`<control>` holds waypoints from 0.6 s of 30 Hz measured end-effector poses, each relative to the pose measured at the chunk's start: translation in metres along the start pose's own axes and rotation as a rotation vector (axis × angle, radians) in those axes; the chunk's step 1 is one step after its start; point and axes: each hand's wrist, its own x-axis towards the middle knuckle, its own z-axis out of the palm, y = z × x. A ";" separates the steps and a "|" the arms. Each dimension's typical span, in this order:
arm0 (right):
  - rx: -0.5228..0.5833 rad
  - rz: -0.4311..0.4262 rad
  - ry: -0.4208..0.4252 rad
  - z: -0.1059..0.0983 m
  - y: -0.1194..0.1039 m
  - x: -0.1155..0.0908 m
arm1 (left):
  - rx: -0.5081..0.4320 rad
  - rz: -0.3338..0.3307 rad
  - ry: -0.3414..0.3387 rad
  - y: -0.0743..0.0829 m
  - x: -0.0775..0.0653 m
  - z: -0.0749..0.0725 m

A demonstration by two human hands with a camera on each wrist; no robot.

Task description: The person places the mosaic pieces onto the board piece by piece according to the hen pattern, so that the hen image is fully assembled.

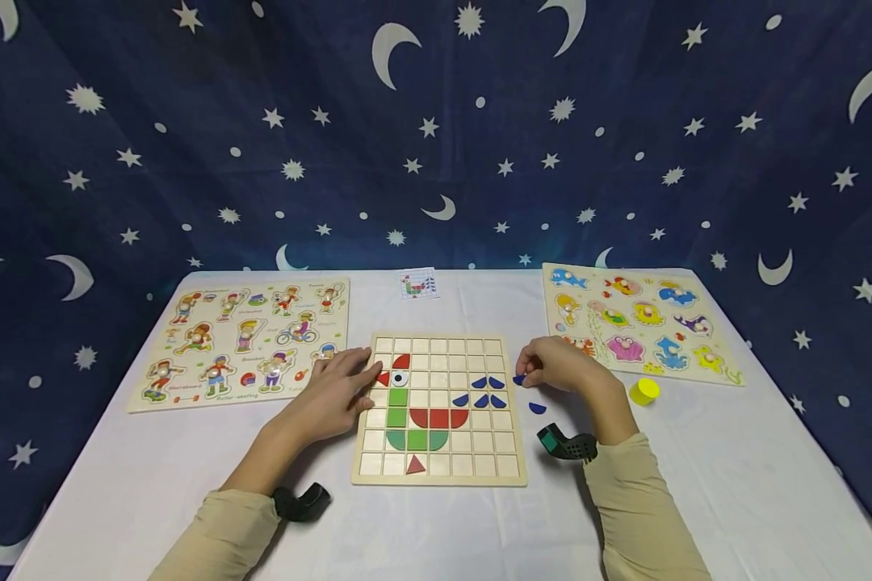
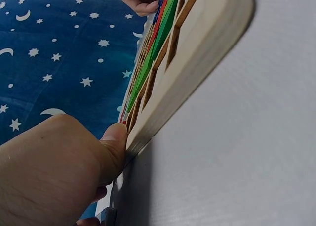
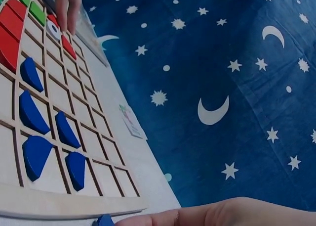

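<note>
A wooden grid board (image 1: 439, 479) lies in the middle, bearing a bird-like pattern of green (image 1: 396, 417) and red pieces (image 1: 439, 418), a round eye piece (image 1: 400, 378) and several blue leaf-shaped pieces (image 1: 496, 401). At the board's left edge, my left hand (image 1: 332, 397) rests with its fingers spread and relaxed; its thumb (image 2: 115, 137) touches the frame in the left wrist view. Just beyond the right edge, my right hand (image 1: 561, 365) pinches a blue leaf-shaped piece (image 1: 519, 380), which shows only partly in the right wrist view. A loose blue piece (image 1: 537, 408) lies below that hand.
A sports puzzle board (image 1: 218, 339) lies at the left, and a sea-animal puzzle board (image 1: 589, 282) at the back right, partly behind the right hand. A small picture card (image 1: 418, 284) is behind the grid. Right of the right wrist stands a yellow cylinder (image 1: 644, 391).
</note>
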 end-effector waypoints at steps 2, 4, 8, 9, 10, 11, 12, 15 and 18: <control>0.006 0.002 -0.004 0.000 0.000 -0.001 | -0.002 0.000 -0.002 0.000 0.000 0.000; 0.013 -0.001 -0.004 -0.002 0.001 -0.002 | -0.002 0.002 -0.002 0.000 0.000 0.000; 0.015 -0.011 0.014 -0.006 -0.001 -0.006 | -0.006 0.006 0.001 0.000 0.001 0.001; 0.018 -0.018 0.020 -0.007 -0.002 -0.007 | -0.004 0.006 0.000 0.000 0.001 0.001; 0.024 -0.026 0.023 -0.007 -0.005 -0.009 | -0.004 0.004 0.000 -0.001 0.001 0.001; 0.028 -0.040 0.019 -0.008 -0.008 -0.009 | -0.002 0.003 -0.002 -0.001 0.000 0.001; 0.036 -0.059 0.011 -0.008 -0.012 -0.010 | -0.002 0.001 -0.003 -0.001 0.000 0.001; 0.062 -0.139 -0.047 -0.005 -0.027 -0.011 | 0.000 0.002 -0.002 -0.001 0.000 0.001; 0.045 -0.226 -0.120 0.002 -0.041 -0.011 | -0.005 0.005 0.002 -0.001 0.001 0.001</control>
